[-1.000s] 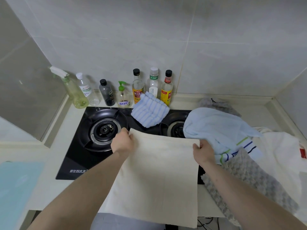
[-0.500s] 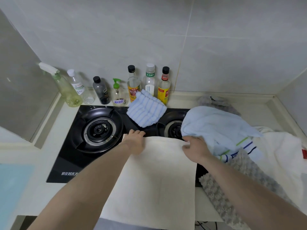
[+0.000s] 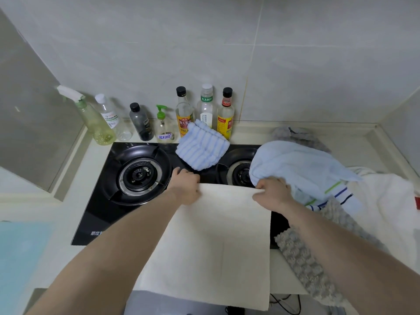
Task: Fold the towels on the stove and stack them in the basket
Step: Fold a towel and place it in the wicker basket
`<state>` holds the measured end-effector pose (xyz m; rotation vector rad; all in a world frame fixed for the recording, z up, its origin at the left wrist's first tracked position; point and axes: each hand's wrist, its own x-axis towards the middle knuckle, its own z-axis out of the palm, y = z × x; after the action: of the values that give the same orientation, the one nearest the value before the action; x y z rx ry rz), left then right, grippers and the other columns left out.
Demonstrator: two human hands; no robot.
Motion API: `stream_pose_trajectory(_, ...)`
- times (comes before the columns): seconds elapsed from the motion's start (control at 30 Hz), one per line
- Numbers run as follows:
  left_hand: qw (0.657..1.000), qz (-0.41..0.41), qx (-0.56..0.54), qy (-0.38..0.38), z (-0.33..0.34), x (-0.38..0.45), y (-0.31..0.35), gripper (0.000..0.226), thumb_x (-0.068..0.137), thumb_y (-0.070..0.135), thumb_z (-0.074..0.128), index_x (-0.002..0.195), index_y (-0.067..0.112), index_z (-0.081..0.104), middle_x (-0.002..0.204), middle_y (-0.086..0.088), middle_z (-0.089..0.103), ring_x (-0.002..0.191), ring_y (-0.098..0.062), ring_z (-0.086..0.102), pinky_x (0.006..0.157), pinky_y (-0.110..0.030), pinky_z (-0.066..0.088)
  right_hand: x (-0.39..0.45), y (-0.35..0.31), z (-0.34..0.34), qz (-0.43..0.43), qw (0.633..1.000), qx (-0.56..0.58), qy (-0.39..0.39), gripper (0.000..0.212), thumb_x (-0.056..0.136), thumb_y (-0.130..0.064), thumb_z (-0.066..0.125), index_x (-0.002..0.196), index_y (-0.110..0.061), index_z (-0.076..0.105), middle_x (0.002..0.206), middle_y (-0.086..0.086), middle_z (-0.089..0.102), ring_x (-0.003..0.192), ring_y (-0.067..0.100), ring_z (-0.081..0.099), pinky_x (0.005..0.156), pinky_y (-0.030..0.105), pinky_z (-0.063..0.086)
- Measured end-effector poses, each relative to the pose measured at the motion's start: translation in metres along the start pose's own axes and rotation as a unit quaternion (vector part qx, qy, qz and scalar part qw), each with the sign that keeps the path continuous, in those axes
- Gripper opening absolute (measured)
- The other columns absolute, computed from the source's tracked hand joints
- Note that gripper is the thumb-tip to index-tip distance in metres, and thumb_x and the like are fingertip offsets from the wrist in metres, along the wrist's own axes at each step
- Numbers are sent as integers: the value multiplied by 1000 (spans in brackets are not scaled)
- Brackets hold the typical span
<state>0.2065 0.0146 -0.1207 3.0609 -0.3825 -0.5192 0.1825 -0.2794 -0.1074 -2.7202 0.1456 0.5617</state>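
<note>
A cream towel (image 3: 218, 242) lies flat over the front of the black gas stove (image 3: 118, 208) and hangs past the counter edge. My left hand (image 3: 185, 187) grips its far left corner. My right hand (image 3: 272, 193) pinches its far right corner. A folded blue-striped towel (image 3: 201, 147) sits between the two burners at the back. A pale blue towel with green and navy stripes (image 3: 302, 169) is heaped over the right burner. A grey bobbled towel (image 3: 313, 262) and a white towel (image 3: 386, 205) lie on the right. No basket is in view.
Several bottles (image 3: 184, 114) and a green spray bottle (image 3: 91, 119) line the wall behind the stove. Another grey cloth (image 3: 295, 134) lies at the back right. A light blue sheet (image 3: 20, 253) covers the counter at the left. The left burner (image 3: 138, 175) is uncovered.
Both hands have slid the cream towel's far edge away from me, toward the burners, and drawn closer together. My right hand now touches the pale blue towel heap.
</note>
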Motion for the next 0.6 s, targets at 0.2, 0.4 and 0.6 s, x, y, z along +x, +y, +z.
stream_pose_trajectory(0.2,986,107,1,126,-30,-42,-21,16,95,42,56,95,28,48,90,10,61,85,-18,58,95,-34,35,-43,5,-21,-68,986,135,70,12,79,-19,66,76,-25,56,71,-4,64,67,18,60,63,31,47)
stream_pose_trajectory(0.4,972,168,-16,163,-37,-111,-38,11,95,35,60,95,27,54,94,10,52,80,-18,58,61,-33,43,-103,13,-20,-134,974,140,120,25,83,-10,68,78,-33,59,76,-10,64,67,6,62,64,26,49)
stream_pose_trajectory(0.6,966,190,-34,171,-13,-178,-37,26,78,7,66,96,25,60,96,8,53,83,-16,55,59,-31,46,-169,14,10,-166,973,100,122,34,75,1,70,75,-33,69,79,-14,60,75,6,61,63,17,45)
